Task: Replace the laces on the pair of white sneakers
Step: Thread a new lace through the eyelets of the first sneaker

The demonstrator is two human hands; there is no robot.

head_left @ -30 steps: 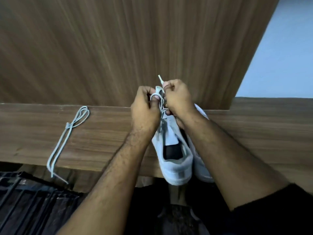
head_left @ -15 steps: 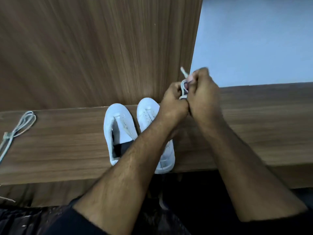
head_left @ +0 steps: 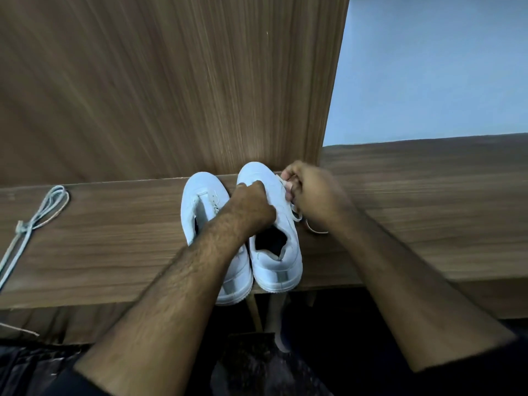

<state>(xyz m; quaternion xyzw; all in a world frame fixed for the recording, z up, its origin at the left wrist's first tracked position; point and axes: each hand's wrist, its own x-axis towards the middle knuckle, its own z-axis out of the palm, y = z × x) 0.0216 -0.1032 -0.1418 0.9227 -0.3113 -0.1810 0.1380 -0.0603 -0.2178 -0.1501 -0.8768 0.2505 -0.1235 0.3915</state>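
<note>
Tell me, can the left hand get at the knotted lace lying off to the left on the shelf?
Probably yes. The left hand rests on the right sneaker, and bare wooden shelf lies between it and the knotted lace, with nothing in the way.

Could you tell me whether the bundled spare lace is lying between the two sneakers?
No, the bundled lace lies far left on the wooden ledge, well apart from the sneakers.
</note>
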